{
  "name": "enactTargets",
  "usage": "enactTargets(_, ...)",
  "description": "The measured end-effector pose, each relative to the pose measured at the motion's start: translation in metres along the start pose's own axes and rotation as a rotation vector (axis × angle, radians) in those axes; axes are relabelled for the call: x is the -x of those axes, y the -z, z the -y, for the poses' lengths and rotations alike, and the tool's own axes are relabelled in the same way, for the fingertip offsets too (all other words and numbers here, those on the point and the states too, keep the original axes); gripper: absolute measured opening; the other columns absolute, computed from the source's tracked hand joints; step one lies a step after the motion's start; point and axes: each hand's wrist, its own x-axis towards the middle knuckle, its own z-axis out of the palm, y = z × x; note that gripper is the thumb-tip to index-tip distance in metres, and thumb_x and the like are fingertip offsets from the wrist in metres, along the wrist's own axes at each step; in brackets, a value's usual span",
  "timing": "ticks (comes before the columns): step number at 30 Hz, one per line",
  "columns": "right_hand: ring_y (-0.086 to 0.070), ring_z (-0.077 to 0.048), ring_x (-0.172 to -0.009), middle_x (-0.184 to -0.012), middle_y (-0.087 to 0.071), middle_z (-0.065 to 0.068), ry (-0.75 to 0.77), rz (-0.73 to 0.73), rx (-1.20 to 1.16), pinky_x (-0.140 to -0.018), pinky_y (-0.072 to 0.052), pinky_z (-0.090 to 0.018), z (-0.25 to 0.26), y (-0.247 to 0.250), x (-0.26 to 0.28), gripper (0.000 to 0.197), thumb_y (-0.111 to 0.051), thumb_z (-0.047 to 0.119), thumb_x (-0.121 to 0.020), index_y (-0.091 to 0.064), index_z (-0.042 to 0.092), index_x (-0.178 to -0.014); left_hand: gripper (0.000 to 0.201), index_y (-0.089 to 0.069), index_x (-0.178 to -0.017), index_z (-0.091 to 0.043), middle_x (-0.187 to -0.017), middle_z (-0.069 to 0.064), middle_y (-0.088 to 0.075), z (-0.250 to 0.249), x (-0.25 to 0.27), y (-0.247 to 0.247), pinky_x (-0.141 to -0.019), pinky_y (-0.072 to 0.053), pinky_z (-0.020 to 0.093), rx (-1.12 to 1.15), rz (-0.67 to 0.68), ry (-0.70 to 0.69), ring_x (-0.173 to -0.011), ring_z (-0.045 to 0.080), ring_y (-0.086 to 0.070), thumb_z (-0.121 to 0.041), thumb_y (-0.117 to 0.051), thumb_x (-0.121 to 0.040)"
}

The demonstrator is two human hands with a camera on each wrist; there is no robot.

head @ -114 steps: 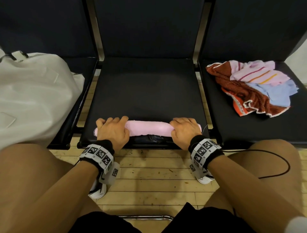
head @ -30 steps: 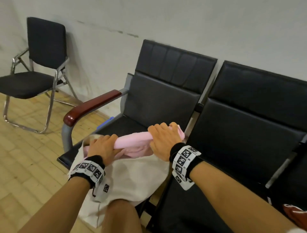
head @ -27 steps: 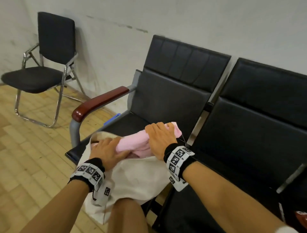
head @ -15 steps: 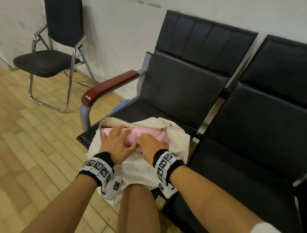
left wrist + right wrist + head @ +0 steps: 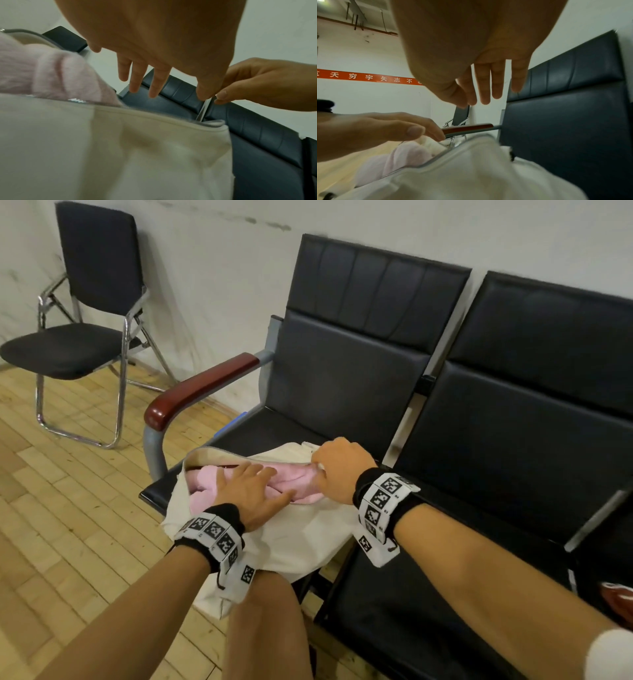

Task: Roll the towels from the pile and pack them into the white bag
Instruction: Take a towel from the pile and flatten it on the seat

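Observation:
The white bag [image 5: 291,535] sits on the left seat with its mouth wide. A rolled pink towel [image 5: 298,481] lies inside it, showing above the rim. My left hand [image 5: 253,487] lies flat on the towel, fingers straight and spread. My right hand [image 5: 335,467] hovers at the right end of the mouth. In the right wrist view its fingers [image 5: 496,88] hang nearly straight, thumb tip close to the forefinger, and I see nothing between them. The bag's rim [image 5: 471,146] is just below that hand. The left wrist view shows the towel [image 5: 51,73] bulging over the bag [image 5: 120,148].
A red-brown armrest [image 5: 202,388] rises left of the bag. The black middle seat [image 5: 479,542] lies under my right forearm. A corner of a red towel [image 5: 616,601] peeks in at the right edge. A folding chair [image 5: 85,337] stands far left on the wooden floor; my knee [image 5: 267,628] touches the bag's front.
Both hands carried the pink roll from the middle seat and pushed it into the bag. In the last half second the right hand left the towel and moved to the opening's right end.

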Motion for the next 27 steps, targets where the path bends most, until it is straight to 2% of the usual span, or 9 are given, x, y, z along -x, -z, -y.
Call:
enactTargets(3,-0.056,-0.025,-0.109,-0.115,-0.059,-0.001,-0.044,-0.061,-0.099,-0.087,-0.05,-0.041,-0.029,0.01,0.022,0.032,-0.053,0.036,-0.09,-0.057,0.022,-0.119,0.09,-0.045,-0.138,-0.035,-0.152,-0.005,-0.04,-0.026,0.0,0.011,-0.116,-0.008,0.062,0.025,-0.036,-0.041,-0.147,0.021,-0.023,-0.085,-0.018,-0.068)
enactTargets(6,-0.05,-0.025,-0.123,-0.135,-0.051,-0.003,-0.129,-0.024,-0.164,-0.094,-0.05,-0.045,-0.055,0.009,0.048,0.056,-0.054,0.043,-0.091,-0.041,0.025,-0.142,0.079,-0.043,-0.143,-0.034,-0.155,-0.004,-0.038,-0.06,-0.001,0.024,-0.117,-0.006,0.062,0.017,-0.059,-0.102,-0.148,0.022,-0.021,-0.082,-0.029,-0.082)
enactTargets(8,-0.047,-0.024,-0.127,-0.143,-0.046,-0.001,-0.172,-0.065,-0.183,-0.096,-0.05,-0.045,-0.073,0.01,0.069,0.064,-0.055,0.045,-0.091,-0.032,0.028,-0.148,0.071,-0.04,-0.145,-0.034,-0.156,-0.004,-0.037,-0.087,-0.004,0.029,-0.118,-0.005,0.061,0.024,-0.073,-0.139,-0.149,0.021,-0.02,-0.076,-0.035,-0.088)
enactTargets(11,-0.045,-0.023,-0.13,-0.148,-0.041,0.0,-0.222,-0.098,-0.196,-0.097,-0.05,-0.045,-0.099,0.009,0.102,0.068,-0.056,0.047,-0.092,-0.027,0.029,-0.151,0.07,-0.036,-0.148,-0.034,-0.156,-0.004,-0.037,-0.131,-0.007,0.028,-0.119,-0.006,0.058,0.03,-0.097,-0.21,-0.149,0.02,-0.02,-0.074,-0.038,-0.089)
enactTargets(17,-0.046,-0.025,-0.13,-0.148,-0.042,-0.002,-0.366,-0.149,-0.218,-0.099,-0.047,-0.045,-0.156,0.004,0.182,0.067,-0.052,0.053,-0.092,-0.031,0.027,-0.15,0.071,-0.036,-0.148,-0.032,-0.153,-0.003,-0.04,-0.241,-0.007,0.008,-0.12,-0.008,0.056,0.077,-0.129,-0.401,-0.148,0.019,-0.021,-0.072,-0.042,-0.089)
enactTargets(23,-0.051,-0.024,-0.125,-0.147,-0.041,0.0,-0.557,-0.146,-0.24,-0.094,-0.051,-0.043,-0.215,-0.023,0.272,0.066,-0.053,0.052,-0.092,-0.03,0.028,-0.15,0.07,-0.036,-0.148,-0.031,-0.153,-0.003,-0.04,-0.349,0.002,-0.022,-0.119,-0.011,0.057,0.099,-0.104,-0.592,-0.147,0.02,-0.024,-0.067,-0.046,-0.09)
enactTargets(27,-0.052,-0.024,-0.123,-0.144,-0.042,0.002,-0.689,-0.132,-0.278,-0.095,-0.05,-0.046,-0.247,-0.053,0.326,0.065,-0.052,0.053,-0.092,-0.032,0.029,-0.148,0.069,-0.037,-0.148,-0.03,-0.154,-0.001,-0.038,-0.41,0.008,-0.052,-0.119,-0.011,0.056,0.126,-0.074,-0.653,-0.147,0.021,-0.022,-0.065,-0.048,-0.089)
